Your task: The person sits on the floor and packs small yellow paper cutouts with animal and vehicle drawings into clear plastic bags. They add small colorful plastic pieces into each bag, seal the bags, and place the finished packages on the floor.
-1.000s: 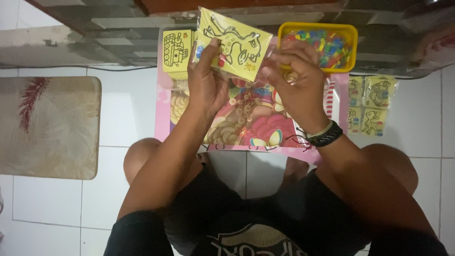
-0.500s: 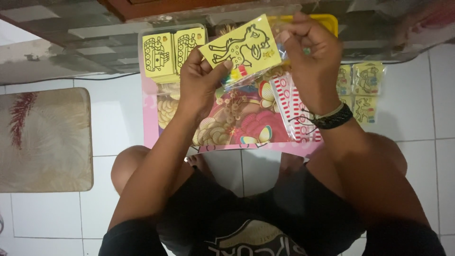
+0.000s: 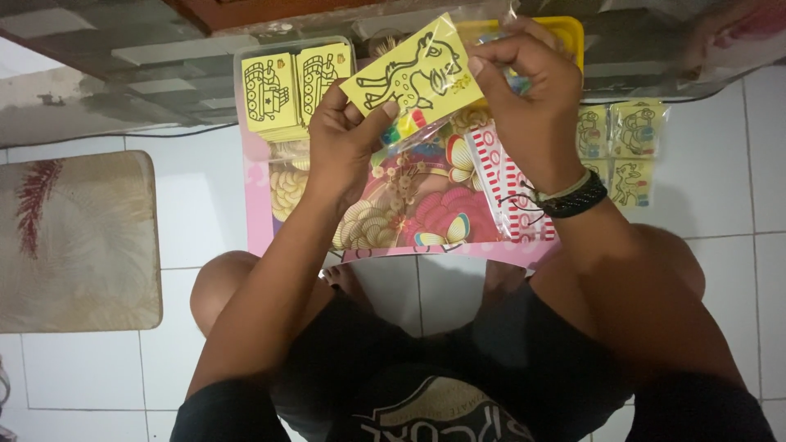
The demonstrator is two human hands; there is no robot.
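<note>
Yellow card (image 3: 413,75) above pink tray (image 3: 260,214), long axis tilted up-right. Left hand (image 3: 348,139) fingers clamped on lower-left edge, right hand (image 3: 524,86) pinching upper-right corner.

White tile floor (image 3: 720,155) with thin dark grout lines. Beige mat (image 3: 78,241) with red feather pattern, left. Grey stone step (image 3: 98,90) across far edge; brown wooden door base (image 3: 246,10) beyond. Light dim, even; brighter patch far left.

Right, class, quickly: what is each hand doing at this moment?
Left hand: closed, fingers pinching the lower edge of the yellow animal card.
Right hand: closed, fingers gripping the same card's right end.
</note>
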